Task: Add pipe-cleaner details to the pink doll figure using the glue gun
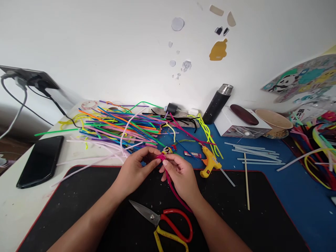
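My left hand and my right hand meet over the black mat's back edge. Both pinch a magenta pipe cleaner, bunched or coiled between the fingertips. Its loose end hangs below my right hand and curves toward the right forearm. Just behind the fingertips sits a small figure with yellow, black, white and red parts; whether it is joined to the magenta piece, I cannot tell. Scissors with one red and one yellow handle lie on the mat in front of my hands, blades partly shadowed.
A heap of coloured pipe cleaners lies behind my left hand. To the right are a yellow glue gun, clear glue sticks and a wooden stick. A phone lies left; a black flask stands tilted in view at the back.
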